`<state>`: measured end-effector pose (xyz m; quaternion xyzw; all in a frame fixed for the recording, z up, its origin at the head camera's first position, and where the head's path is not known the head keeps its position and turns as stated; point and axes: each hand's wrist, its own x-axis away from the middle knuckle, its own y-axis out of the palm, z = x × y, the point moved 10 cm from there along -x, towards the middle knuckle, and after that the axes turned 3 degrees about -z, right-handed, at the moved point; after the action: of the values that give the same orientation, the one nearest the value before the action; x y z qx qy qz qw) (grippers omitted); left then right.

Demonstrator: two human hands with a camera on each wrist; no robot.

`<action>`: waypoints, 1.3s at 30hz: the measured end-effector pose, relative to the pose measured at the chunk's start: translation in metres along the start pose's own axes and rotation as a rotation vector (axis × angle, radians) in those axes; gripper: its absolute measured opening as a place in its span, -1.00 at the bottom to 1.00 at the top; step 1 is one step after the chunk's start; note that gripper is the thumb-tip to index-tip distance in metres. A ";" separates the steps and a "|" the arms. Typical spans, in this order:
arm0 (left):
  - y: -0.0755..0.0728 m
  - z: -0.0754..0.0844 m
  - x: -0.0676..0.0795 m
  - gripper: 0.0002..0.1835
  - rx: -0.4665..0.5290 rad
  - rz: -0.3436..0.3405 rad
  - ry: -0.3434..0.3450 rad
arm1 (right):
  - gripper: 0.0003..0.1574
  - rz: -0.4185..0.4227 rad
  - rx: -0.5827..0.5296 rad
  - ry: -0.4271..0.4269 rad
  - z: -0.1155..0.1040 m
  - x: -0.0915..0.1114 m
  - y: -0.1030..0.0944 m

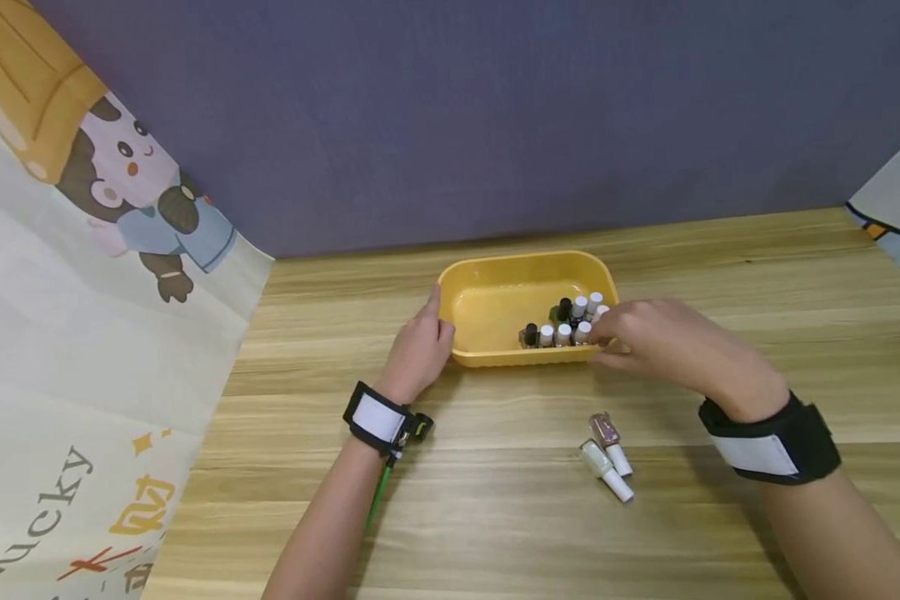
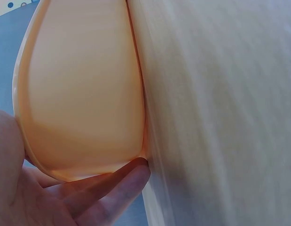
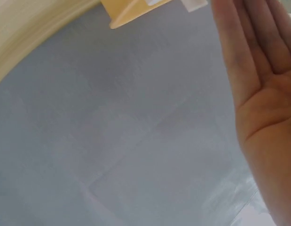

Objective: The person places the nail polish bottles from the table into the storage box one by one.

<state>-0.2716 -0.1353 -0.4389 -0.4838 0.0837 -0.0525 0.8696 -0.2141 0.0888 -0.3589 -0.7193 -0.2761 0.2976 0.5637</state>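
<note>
My left hand (image 1: pixel 420 346) holds the left end of a yellow plastic tray (image 1: pixel 495 358); in the left wrist view its fingers (image 2: pixel 119 190) lie against the tray's outer wall near the base. Small nail polish bottles (image 1: pixel 563 335) with white or black caps stand grouped inside at the tray's right part. Over the front right corner, my right hand (image 1: pixel 667 342) has its fingertips beside the white caps, thumb apart from them. Its fingers look straight in the right wrist view, with a white cap (image 3: pixel 194 4) near them; their tips are cut off.
Two nail polish bottles lie on the wooden table in front of the tray: one pinkish-purple (image 1: pixel 604 428), one pale greenish (image 1: pixel 595 457), both white-capped. A dark blue-grey panel (image 1: pixel 450 125) rises behind the table. A printed cartoon sheet (image 1: pixel 37 333) borders the left side.
</note>
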 end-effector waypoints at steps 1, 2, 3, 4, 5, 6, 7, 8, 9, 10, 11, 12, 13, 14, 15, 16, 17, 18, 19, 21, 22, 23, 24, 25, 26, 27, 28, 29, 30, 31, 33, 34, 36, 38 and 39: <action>0.000 0.000 0.000 -0.34 0.002 -0.003 0.000 | -0.92 -0.022 -0.008 0.000 0.000 0.000 0.003; 0.000 0.000 0.000 -0.34 0.002 -0.003 0.001 | -0.89 -0.047 -0.018 0.005 0.001 0.000 0.006; 0.001 0.000 0.000 -0.34 0.000 -0.005 -0.001 | -0.87 -0.069 -0.024 0.011 0.002 0.001 0.009; 0.001 0.000 0.000 -0.34 0.000 -0.006 0.000 | -0.85 -0.084 -0.027 0.013 0.002 0.001 0.012; 0.001 0.000 0.000 -0.34 -0.001 -0.006 -0.001 | -0.84 -0.098 -0.028 0.018 0.003 0.001 0.014; 0.001 0.000 0.000 -0.34 0.000 -0.007 -0.003 | -0.83 -0.112 -0.031 0.022 0.003 0.001 0.016; 0.001 0.000 0.000 -0.34 0.000 -0.005 -0.003 | -0.83 -0.123 -0.036 0.027 0.004 0.001 0.018; 0.001 0.000 0.000 -0.34 0.000 -0.004 -0.003 | -0.83 -0.136 -0.044 0.035 0.004 0.001 0.020; 0.001 0.000 0.000 -0.34 0.002 -0.005 -0.004 | -0.83 -0.147 -0.058 0.041 0.005 0.002 0.022; 0.001 0.000 0.001 -0.34 0.004 -0.004 -0.004 | -0.82 -0.166 -0.077 0.050 0.005 0.002 0.024; 0.001 0.000 0.001 -0.34 0.006 -0.005 -0.005 | -0.81 -0.187 -0.097 0.059 0.005 0.003 0.026; 0.000 0.000 0.001 -0.34 0.007 -0.004 -0.005 | -0.79 -0.212 -0.122 0.069 0.005 0.004 0.029; 0.000 0.000 0.001 -0.34 0.008 -0.004 -0.005 | -0.77 -0.238 -0.148 0.081 0.006 0.005 0.032; 0.000 0.000 0.001 -0.34 0.006 -0.007 -0.006 | -0.75 -0.265 -0.171 0.096 0.006 0.006 0.035; 0.000 0.000 0.001 -0.34 0.006 -0.007 -0.006 | -0.73 -0.289 -0.192 0.110 0.006 0.007 0.037; -0.001 0.000 0.001 -0.34 0.005 -0.006 -0.005 | -0.70 -0.313 -0.202 0.122 0.007 0.008 0.040; -0.001 0.000 0.000 -0.34 0.003 -0.006 -0.005 | -0.68 -0.329 -0.208 0.130 0.007 0.008 0.042; -0.001 0.001 0.000 -0.34 0.001 -0.004 -0.003 | -0.68 -0.343 -0.211 0.138 0.007 0.009 0.044; -0.002 0.001 0.000 -0.34 0.000 -0.005 -0.002 | -0.68 -0.352 -0.209 0.142 0.007 0.008 0.046; -0.001 0.000 0.000 -0.34 -0.002 -0.006 -0.002 | -0.68 -0.367 -0.209 0.147 0.006 0.008 0.049; -0.001 0.000 0.000 -0.34 -0.003 -0.007 -0.002 | -0.68 -0.374 -0.211 0.150 0.006 0.008 0.051; -0.001 0.000 -0.001 -0.34 -0.005 -0.008 -0.003 | -0.67 -0.381 -0.217 0.153 0.007 0.008 0.053; -0.001 -0.001 -0.001 -0.34 -0.006 -0.008 -0.004 | -0.66 -0.388 -0.224 0.155 0.007 0.008 0.054; 0.000 -0.001 -0.001 -0.34 -0.007 -0.009 -0.006 | -0.66 -0.396 -0.233 0.160 0.007 0.008 0.056; 0.000 -0.001 -0.001 -0.34 -0.008 -0.009 -0.006 | -0.65 -0.405 -0.240 0.164 0.007 0.008 0.058; 0.000 -0.002 -0.001 -0.34 -0.010 -0.008 -0.007 | -0.65 -0.414 -0.247 0.170 0.007 0.008 0.059; 0.000 -0.002 -0.001 -0.34 -0.010 -0.006 -0.006 | -0.64 -0.421 -0.252 0.176 0.008 0.008 0.061; 0.000 -0.002 -0.001 -0.34 -0.011 -0.004 -0.005 | -0.64 -0.428 -0.255 0.179 0.008 0.008 0.062; -0.001 -0.001 -0.001 -0.34 -0.010 -0.003 -0.003 | -0.64 -0.434 -0.253 0.183 0.008 0.008 0.063; -0.001 -0.001 -0.001 -0.34 -0.009 -0.004 -0.002 | -0.64 -0.440 -0.252 0.185 0.009 0.008 0.065; -0.001 0.000 -0.001 -0.34 -0.004 -0.005 0.000 | -0.65 -0.451 -0.251 0.191 0.009 0.008 0.067; -0.001 0.000 -0.001 -0.34 0.000 -0.004 0.001 | -0.65 -0.456 -0.251 0.193 0.009 0.008 0.068; -0.001 0.000 -0.001 -0.34 0.001 -0.005 -0.001 | -0.66 -0.462 -0.251 0.196 0.009 0.007 0.070; -0.001 0.000 -0.001 -0.34 0.002 -0.005 -0.003 | -0.67 -0.467 -0.257 0.198 0.009 0.007 0.072; -0.001 0.000 -0.001 -0.34 0.001 -0.004 -0.004 | -0.68 -0.467 -0.258 0.198 0.009 0.007 0.072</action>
<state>-0.2732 -0.1359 -0.4381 -0.4836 0.0808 -0.0535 0.8699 -0.2122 0.0846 -0.4318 -0.7277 -0.4133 0.0503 0.5450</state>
